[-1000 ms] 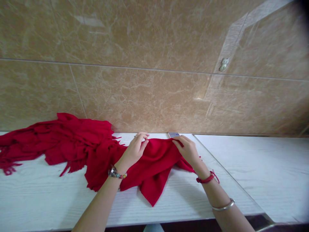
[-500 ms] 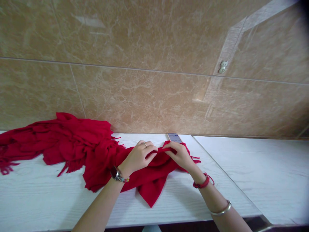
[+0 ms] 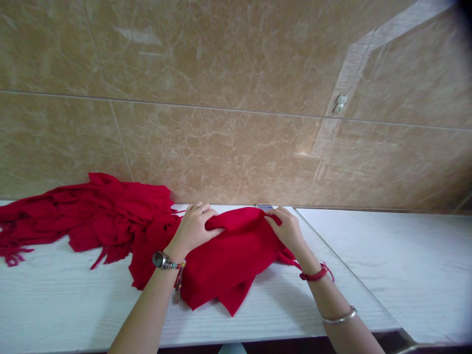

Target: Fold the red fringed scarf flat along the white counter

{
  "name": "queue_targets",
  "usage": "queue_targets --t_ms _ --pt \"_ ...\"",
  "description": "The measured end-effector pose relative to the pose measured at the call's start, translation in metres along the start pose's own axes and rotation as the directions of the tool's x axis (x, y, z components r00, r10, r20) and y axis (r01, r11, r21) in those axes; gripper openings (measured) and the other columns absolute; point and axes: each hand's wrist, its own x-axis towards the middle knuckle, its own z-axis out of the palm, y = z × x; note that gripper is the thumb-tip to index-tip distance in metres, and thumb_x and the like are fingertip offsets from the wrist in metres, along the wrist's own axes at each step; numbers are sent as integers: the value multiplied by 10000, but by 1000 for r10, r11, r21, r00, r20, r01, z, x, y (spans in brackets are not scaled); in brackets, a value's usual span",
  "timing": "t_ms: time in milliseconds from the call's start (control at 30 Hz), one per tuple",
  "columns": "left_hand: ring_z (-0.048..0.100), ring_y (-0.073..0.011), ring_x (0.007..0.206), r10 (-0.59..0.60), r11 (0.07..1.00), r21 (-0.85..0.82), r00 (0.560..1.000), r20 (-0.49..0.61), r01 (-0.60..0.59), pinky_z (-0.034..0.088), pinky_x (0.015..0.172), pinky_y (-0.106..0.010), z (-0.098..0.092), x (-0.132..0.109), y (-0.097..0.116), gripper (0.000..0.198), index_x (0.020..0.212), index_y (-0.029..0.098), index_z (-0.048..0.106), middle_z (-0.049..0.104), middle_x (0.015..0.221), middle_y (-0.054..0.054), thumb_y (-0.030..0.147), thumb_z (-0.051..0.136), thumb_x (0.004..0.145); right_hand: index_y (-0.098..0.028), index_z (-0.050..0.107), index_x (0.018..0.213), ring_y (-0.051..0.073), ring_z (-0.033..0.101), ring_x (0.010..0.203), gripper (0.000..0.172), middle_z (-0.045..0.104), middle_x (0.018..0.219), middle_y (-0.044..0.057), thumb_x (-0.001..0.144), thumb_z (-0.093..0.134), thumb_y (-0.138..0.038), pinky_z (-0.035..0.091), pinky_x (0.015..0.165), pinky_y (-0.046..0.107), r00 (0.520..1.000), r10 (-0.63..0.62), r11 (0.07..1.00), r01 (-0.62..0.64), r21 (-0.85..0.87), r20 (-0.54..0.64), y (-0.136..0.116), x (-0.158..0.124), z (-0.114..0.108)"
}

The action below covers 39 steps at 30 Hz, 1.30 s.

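Note:
A red fringed scarf [image 3: 236, 255] lies partly spread on the white wood-grain table, its upper edge lifted between my hands. My left hand [image 3: 197, 227] pinches that edge on the left, thumb in front of the cloth. At the right end of the edge, my right hand [image 3: 285, 227] grips the cloth between thumb and fingers. A pointed corner hangs toward the front of the table. More red fringed cloth [image 3: 110, 211] lies bunched to the left; whether it is the same piece I cannot tell.
A phone [image 3: 264, 206] lies against the wall, mostly hidden behind the scarf and my right hand. Brown marble tiles rise along the table's back edge. A small cat-shaped piece [image 3: 339, 103] is stuck on the wall. A seam crosses the white table [image 3: 405, 265] at right.
My hands have moved apart, the left one to the left and the right one slightly right. The scarf between them is spread wider and now covers more of the phone.

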Motion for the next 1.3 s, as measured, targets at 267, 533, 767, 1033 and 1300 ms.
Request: queue_targets --t_ms 267,533,767,1033,1300 --pt "534 -123 727 61 947 -321 990 127 -18 429 702 -238 19 0 16 164 771 164 580 567 771 -13 205 449 861 -221 305 1318 213 358 1221 594 392 1321 113 787 549 -328 343 987 401 920 -208 974 163 158 332 -29 -17 21" --pt "569 -145 779 128 961 -264 974 185 -76 440 719 -249 18 -2 22 177 868 178 586 609 857 -26 327 495 842 -196 622 771 179 579 738 142 649 744 30 766 495 -135 444 757 349 942 -150 987 123 106 301 -28 -11 22" --pt "590 -169 753 -80 986 -136 990 119 96 441 706 -272 20 -1 -10 98 796 166 595 648 814 -37 184 502 821 -184 595 875 205 588 759 175 631 807 52 719 527 -225 468 702 346 988 156 987 -155 51 -9 -2 0 3" --pt "589 -143 695 19 979 -204 986 169 16 427 665 -235 25 -1 19 185 775 175 583 645 749 -16 268 452 867 -227 511 1144 211 550 973 378 626 998 61 773 564 -278 360 938 438 919 -227 973 224 47 321 -42 -17 26" --pt "610 -166 698 -127 991 -22 976 177 133 419 632 -242 21 -1 4 228 788 178 583 653 736 -36 312 423 880 -190 588 751 141 506 492 178 531 530 -18 809 432 -256 401 497 247 985 166 986 -167 -17 -42 -15 -5 12"
